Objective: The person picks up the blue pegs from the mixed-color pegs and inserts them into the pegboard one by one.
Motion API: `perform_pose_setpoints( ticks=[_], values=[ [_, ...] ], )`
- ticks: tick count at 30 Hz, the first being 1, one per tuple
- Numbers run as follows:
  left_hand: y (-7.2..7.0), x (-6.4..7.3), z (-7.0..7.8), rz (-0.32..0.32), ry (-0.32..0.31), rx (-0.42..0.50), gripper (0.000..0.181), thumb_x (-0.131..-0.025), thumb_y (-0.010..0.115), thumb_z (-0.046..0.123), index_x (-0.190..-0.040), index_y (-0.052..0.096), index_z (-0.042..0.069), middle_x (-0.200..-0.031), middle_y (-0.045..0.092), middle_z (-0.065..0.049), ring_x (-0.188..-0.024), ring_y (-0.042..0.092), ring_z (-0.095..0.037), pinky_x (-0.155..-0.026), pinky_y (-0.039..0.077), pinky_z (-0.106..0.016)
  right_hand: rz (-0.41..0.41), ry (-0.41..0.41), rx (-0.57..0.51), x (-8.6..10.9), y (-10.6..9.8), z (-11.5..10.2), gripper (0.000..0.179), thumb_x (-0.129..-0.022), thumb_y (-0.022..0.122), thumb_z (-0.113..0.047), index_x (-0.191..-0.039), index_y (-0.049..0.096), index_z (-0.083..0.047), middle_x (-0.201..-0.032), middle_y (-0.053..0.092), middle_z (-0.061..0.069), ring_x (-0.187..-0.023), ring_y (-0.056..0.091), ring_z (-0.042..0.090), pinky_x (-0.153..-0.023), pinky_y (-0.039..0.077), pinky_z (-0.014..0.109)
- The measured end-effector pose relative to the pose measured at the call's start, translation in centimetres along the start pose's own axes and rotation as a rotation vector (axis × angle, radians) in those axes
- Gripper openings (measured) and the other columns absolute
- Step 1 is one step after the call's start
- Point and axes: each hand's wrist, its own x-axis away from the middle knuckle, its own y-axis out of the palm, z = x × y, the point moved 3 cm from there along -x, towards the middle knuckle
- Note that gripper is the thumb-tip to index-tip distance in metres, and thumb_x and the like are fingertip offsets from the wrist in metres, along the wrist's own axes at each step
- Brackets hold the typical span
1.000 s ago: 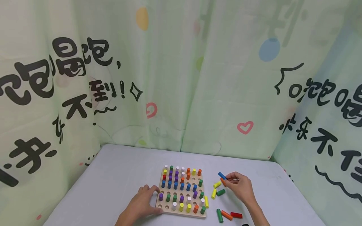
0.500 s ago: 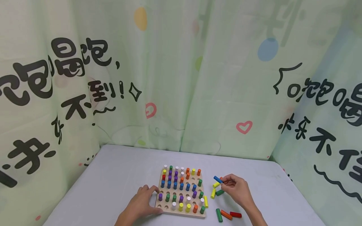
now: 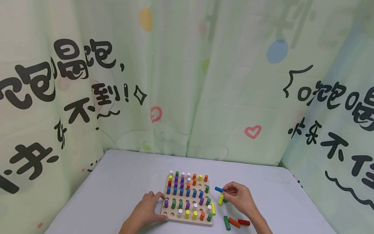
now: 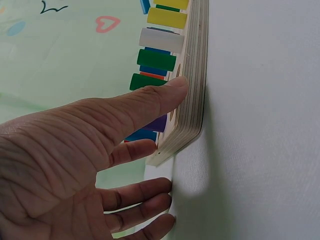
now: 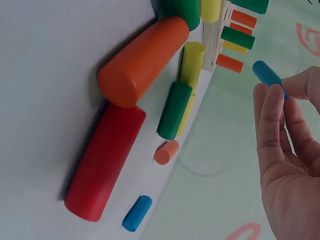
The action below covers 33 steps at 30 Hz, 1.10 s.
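A wooden pegboard (image 3: 187, 222) bears rows of coloured pegs, with several holes bare. At its near left corner my left hand (image 3: 146, 209) touches it; the left wrist view shows the thumb (image 4: 175, 90) laid on the layered wood edge and the index finger at the side. The other fingers stay extended off the board. Right of the board, my right hand (image 3: 239, 197) pinches a blue peg (image 3: 219, 189) between thumb and fingertips, its free end pointing left. That peg (image 5: 265, 72) is raised above the table in the right wrist view.
Loose pegs lie right of the board: yellow (image 3: 221, 200), green (image 3: 227, 223), orange (image 3: 234, 222) and red (image 3: 243, 222). Another yellow peg (image 3: 213, 209) lies along the board's right edge. Another blue peg (image 5: 136, 214) lies farther off. Printed curtains (image 3: 175, 136) surround the white table.
My right hand has moved left with the blue peg, from over the loose pegs closer to the board's right edge. The left hand has stayed at the board's corner.
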Motion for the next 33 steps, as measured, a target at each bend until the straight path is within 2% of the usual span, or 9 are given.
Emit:
perform_pose_setpoints(
  ticks=[16, 33],
  values=[
    [-0.1, -0.1, 0.1, 0.002, -0.001, 0.002, 0.06, -0.068, 0.095, 0.041, -0.115, 0.063, 0.02, -0.103, 0.054, -0.008, -0.095, 0.048, -0.028, -0.09, 0.052, -0.055, -0.056, -0.037, 0.063, -0.4, 1.7, -0.5, 0.013, -0.087, 0.076, 0.001, -0.098, 0.071, -0.003, -0.086, 0.067, 0.001, -0.076, 0.063, 0.014, -0.07, 0.056, 0.023],
    [0.0, -0.1, 0.0, 0.0, 0.0, 0.004, 0.06, -0.068, 0.095, 0.04, -0.115, 0.064, 0.02, -0.104, 0.054, -0.009, -0.095, 0.048, -0.028, -0.09, 0.052, -0.056, -0.168, -0.081, 0.088, -0.4, 2.9, -1.0, 0.012, -0.088, 0.075, 0.0, -0.099, 0.072, -0.002, -0.086, 0.068, 0.002, -0.076, 0.061, 0.016, -0.069, 0.055, 0.023]
  ],
)
